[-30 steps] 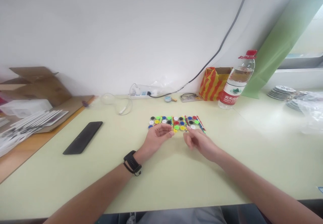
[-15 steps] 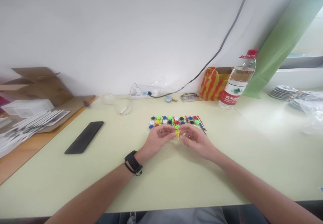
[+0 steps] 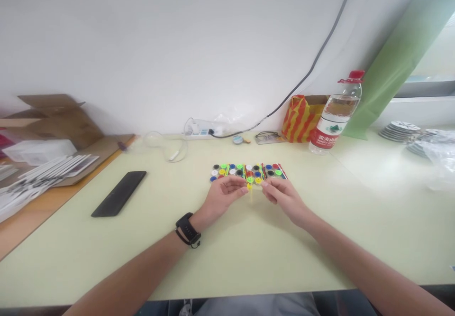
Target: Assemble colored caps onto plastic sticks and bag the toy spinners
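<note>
A strip of small paint pots with coloured lids in blue, green, white, black, red and yellow lies on the pale green table. My left hand, with a black watch on its wrist, is curled with its fingertips pinched at the near edge of the pots. My right hand is curled too, fingers pressed on the pots' near right edge. A small yellow piece shows between the two hands, at the left fingertips. Which hand holds it is unclear.
A black phone lies to the left. A water bottle with a red cap stands at the back right beside a striped bag. A power strip, glasses, cardboard and papers lie along the back and left.
My right hand came in toward my left, the fingertips met at a yellow piece, and now the right hand has drawn slightly right again. The left hand barely moved.
</note>
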`<state>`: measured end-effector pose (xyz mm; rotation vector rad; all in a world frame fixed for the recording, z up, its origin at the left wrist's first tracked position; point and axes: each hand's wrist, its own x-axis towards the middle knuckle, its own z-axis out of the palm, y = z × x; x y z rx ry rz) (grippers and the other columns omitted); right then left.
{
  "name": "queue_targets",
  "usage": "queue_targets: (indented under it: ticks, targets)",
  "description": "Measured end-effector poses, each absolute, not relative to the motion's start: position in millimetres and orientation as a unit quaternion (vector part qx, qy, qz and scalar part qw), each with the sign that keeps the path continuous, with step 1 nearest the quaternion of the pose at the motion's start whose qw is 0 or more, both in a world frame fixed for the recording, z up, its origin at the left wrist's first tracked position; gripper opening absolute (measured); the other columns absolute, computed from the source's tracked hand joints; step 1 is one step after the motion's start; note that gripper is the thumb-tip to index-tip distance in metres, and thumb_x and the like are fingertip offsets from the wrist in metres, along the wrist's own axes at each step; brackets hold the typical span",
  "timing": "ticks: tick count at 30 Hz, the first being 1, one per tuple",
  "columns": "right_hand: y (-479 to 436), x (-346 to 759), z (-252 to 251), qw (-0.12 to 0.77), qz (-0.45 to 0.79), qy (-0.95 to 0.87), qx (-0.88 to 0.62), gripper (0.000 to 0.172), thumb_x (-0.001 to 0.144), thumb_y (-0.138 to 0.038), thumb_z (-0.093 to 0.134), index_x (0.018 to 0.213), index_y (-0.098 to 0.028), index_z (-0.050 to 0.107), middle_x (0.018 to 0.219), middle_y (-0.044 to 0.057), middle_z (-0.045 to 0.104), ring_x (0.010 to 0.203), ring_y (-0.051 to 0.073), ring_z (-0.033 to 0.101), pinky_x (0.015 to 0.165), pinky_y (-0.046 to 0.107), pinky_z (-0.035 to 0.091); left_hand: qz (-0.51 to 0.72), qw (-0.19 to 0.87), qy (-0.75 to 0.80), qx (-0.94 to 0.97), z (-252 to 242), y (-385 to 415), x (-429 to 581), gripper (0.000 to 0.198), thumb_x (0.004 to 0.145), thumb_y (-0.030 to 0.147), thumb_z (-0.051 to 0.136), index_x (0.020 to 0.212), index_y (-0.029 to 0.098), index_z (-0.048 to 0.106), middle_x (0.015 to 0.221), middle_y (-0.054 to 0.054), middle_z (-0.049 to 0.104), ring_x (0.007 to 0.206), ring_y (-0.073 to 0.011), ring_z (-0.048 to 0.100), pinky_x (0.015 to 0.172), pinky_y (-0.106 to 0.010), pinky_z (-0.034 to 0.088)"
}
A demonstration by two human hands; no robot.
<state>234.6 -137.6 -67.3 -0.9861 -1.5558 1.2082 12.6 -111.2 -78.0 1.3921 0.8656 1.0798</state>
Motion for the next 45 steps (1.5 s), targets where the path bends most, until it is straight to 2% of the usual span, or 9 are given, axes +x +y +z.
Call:
queue_targets:
  ticks: [6, 12, 19, 21, 23, 25, 27, 34, 45]
  targets:
    - [-135, 229, -78, 0.468, 0.475, -0.643, -0.377, 0.027, 0.092, -0.045, 0.072, 0.104, -0.024, 0.06, 0.097, 0.003, 0.064, 0.077, 0.015, 0.059, 0.065, 0.029, 0.049, 0.437, 0.561, 0.355, 0.607, -75, -113, 12, 0.031, 0.081, 0.034, 0.086, 0.104, 0.016, 0.076, 0.108, -0.01, 0.077, 0.101, -0.022, 0.073, 0.097, -0.037, 0.059]
    - [-135, 230, -82, 0.436, 0.435, -0.686, -0.389, 0.023, 0.096, -0.038, 0.066, 0.114, -0.025, 0.063, 0.1, 0.005, 0.068, 0.084, 0.019, 0.065, 0.073, 0.034, 0.054, 0.44, 0.558, 0.352, 0.609, -75, -113, 12, 0.031, 0.082, 0.034, 0.086, 0.105, 0.016, 0.076, 0.11, -0.01, 0.077, 0.102, -0.0229, 0.073, 0.096, -0.037, 0.059]
    - [-138, 230, -79, 0.499, 0.428, -0.638, -0.4, 0.081, 0.094, -0.04, 0.067, 0.159, -0.035, 0.019, 0.101, 0.0, 0.061, 0.065, 0.013, 0.056, 0.063, 0.031, 0.051, 0.452, 0.558, 0.356, 0.598, -75, -114, 13, 0.031, 0.079, 0.034, 0.088, 0.101, 0.016, 0.076, 0.107, -0.01, 0.077, 0.1, -0.0225, 0.073, 0.096, -0.038, 0.059]
    - [-139, 229, -79, 0.512, 0.44, -0.613, -0.41, 0.063, 0.096, -0.045, 0.064, 0.151, -0.032, 0.036, 0.097, 0.0, 0.06, 0.063, 0.013, 0.053, 0.06, 0.029, 0.048, 0.455, 0.558, 0.353, 0.598, -76, -113, 13, 0.031, 0.079, 0.034, 0.088, 0.101, 0.016, 0.076, 0.106, -0.01, 0.077, 0.1, -0.0225, 0.073, 0.096, -0.039, 0.06]
    - [-139, 230, -77, 0.481, 0.465, -0.617, -0.414, 0.034, 0.101, -0.052, 0.052, 0.111, -0.023, 0.067, 0.079, 0.0, 0.057, 0.061, 0.013, 0.049, 0.058, 0.029, 0.043, 0.458, 0.557, 0.353, 0.597, -78, -112, 13, 0.031, 0.079, 0.033, 0.088, 0.102, 0.016, 0.076, 0.106, -0.009, 0.077, 0.101, -0.0223, 0.073, 0.096, -0.038, 0.06]
    - [-139, 232, -73, 0.433, 0.494, -0.632, -0.411, 0.058, 0.105, -0.055, 0.04, 0.065, -0.019, 0.061, 0.06, 0.0, 0.047, 0.056, 0.013, 0.043, 0.055, 0.029, 0.037, 0.462, 0.553, 0.355, 0.595, -80, -111, 12, 0.031, 0.079, 0.032, 0.087, 0.103, 0.017, 0.075, 0.108, -0.009, 0.076, 0.103, -0.0219, 0.072, 0.098, -0.038, 0.059]
    - [-140, 233, -68, 0.419, 0.505, -0.633, -0.411, 0.065, 0.105, -0.057, 0.04, 0.052, -0.02, 0.047, 0.054, -0.001, 0.041, 0.054, 0.012, 0.038, 0.054, 0.03, 0.032, 0.464, 0.551, 0.359, 0.593, -81, -111, 12, 0.032, 0.079, 0.032, 0.088, 0.104, 0.017, 0.075, 0.109, -0.009, 0.076, 0.103, -0.0216, 0.072, 0.098, -0.038, 0.059]
    - [-139, 230, -69, 0.479, 0.513, -0.604, -0.378, 0.028, 0.093, -0.048, 0.07, 0.092, -0.023, 0.058, 0.082, 0.0, 0.06, 0.067, 0.013, 0.051, 0.058, 0.027, 0.043, 0.451, 0.551, 0.359, 0.603, -77, -113, 13, 0.032, 0.079, 0.033, 0.087, 0.103, 0.016, 0.075, 0.108, -0.01, 0.077, 0.102, -0.0222, 0.073, 0.099, -0.039, 0.059]
    - [-138, 230, -80, 0.448, 0.402, -0.697, -0.391, 0.033, 0.097, -0.041, 0.063, 0.126, -0.027, 0.057, 0.097, 0.004, 0.066, 0.076, 0.017, 0.063, 0.066, 0.031, 0.054, 0.435, 0.557, 0.358, 0.61, -75, -114, 12, 0.033, 0.082, 0.036, 0.086, 0.107, 0.017, 0.075, 0.11, -0.01, 0.077, 0.104, -0.0234, 0.073, 0.097, -0.039, 0.06]
